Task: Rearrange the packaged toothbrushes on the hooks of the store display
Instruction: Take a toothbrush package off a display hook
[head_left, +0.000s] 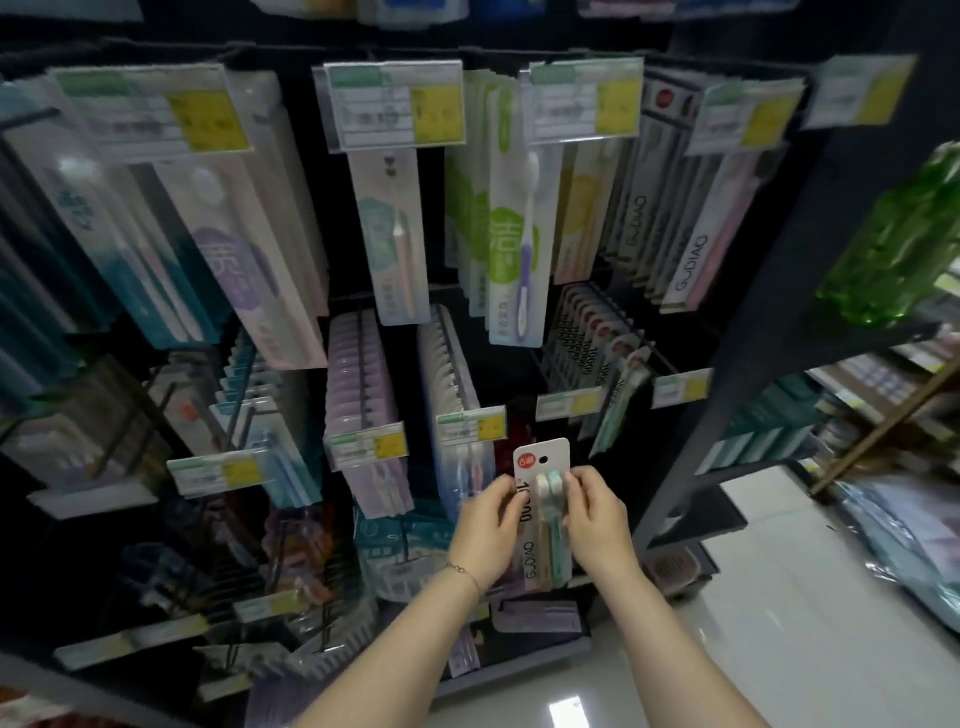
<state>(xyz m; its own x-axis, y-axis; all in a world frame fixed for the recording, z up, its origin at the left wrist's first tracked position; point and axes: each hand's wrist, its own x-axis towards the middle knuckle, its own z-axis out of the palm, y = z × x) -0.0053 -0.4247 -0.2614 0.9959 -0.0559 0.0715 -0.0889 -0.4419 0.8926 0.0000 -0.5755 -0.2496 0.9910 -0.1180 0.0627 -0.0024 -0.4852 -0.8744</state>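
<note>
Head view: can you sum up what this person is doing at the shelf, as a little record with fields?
place: store display of hanging toothbrush packs
held item: pack with two brushes, upright, on no hook
left hand: pinches the pack's left edge
right hand: pinches its right edge
hang hole: free, at the top of the card
similar packs: on a hook above and to the right
</note>
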